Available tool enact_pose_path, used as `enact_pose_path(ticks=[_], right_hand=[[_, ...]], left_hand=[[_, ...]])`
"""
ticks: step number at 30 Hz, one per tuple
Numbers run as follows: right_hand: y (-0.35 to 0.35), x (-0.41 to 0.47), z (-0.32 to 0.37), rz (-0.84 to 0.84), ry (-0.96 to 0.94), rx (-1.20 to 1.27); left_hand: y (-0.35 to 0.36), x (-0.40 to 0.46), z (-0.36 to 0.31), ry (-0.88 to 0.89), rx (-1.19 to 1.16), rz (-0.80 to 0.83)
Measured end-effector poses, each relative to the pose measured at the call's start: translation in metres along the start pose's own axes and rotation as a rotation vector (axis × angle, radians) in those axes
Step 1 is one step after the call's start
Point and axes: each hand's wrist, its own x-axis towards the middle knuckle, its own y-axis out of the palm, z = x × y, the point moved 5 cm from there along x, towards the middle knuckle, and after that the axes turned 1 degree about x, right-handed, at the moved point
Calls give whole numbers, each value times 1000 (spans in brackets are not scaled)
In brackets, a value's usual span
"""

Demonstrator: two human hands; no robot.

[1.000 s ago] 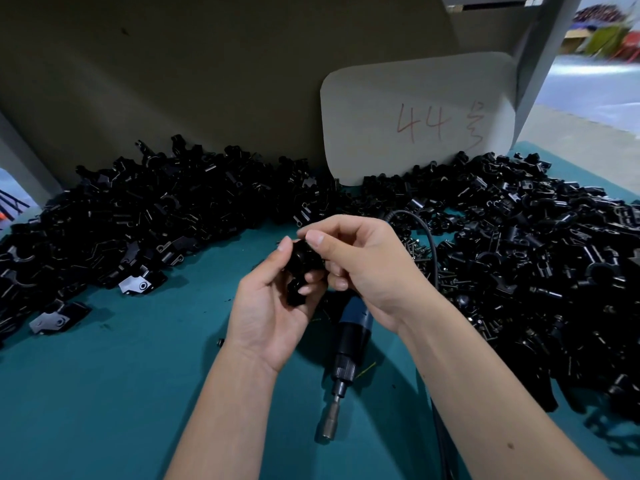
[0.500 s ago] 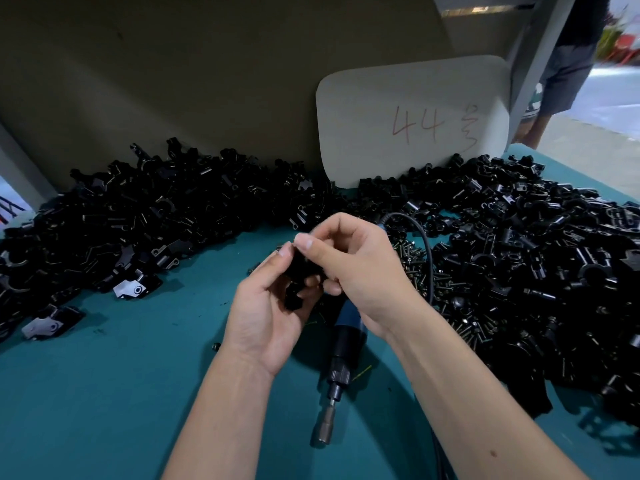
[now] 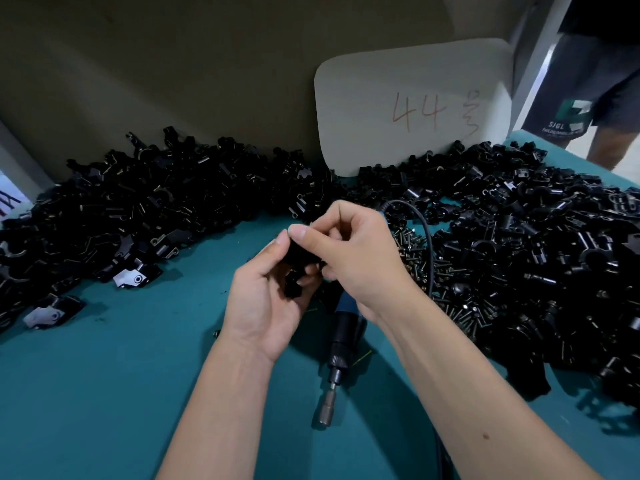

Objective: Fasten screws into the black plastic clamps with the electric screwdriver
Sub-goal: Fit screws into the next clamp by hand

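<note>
Black plastic clamps (image 3: 145, 216) lie heaped in a long pile to the left of the hands and beyond them, with two pale-faced pieces (image 3: 136, 277) at the pile's near edge. One black clamp (image 3: 297, 268) sits between the two hands, above the teal table (image 3: 86, 393). The left hand (image 3: 268, 303) is curled around it from below, thumb up against its top. The right hand (image 3: 349, 258) meets it from the other side, thumb and forefinger pinched at the clamp's upper end; whether a screw is between them cannot be told. Just under the right hand the electric screwdriver (image 3: 341, 344) lies on the table, untouched, bit toward the person, its cable (image 3: 424, 237) arcing behind the right wrist. Loose screws (image 3: 415, 258) are scattered just right of that hand, and a second heap of clamps (image 3: 536, 244) fills the far right up to the table's edge. Bare teal surface stretches below and left of the left forearm. A white board (image 3: 415, 109) leans beyond the hands.
</note>
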Motion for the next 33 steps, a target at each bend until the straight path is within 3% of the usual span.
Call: enact_pose_path(ticks=[4,18,22,28,33], right_hand=[[3,0,-1,84,-5,5],[1,0,-1,0,-14,-5],[2,0,-1,87,0,53],[-2,1,-5,-25,-20,1],[-2,3,-2,67,-60,-203]], left_hand=[[-6,2,-3,8,-37,-41],[-1,1,-1,10,-2,-7],[-2,2,-4,21,-46,13],[0,1,-3,18,-31,-3],[-5,3,-3,26,-36,-58]])
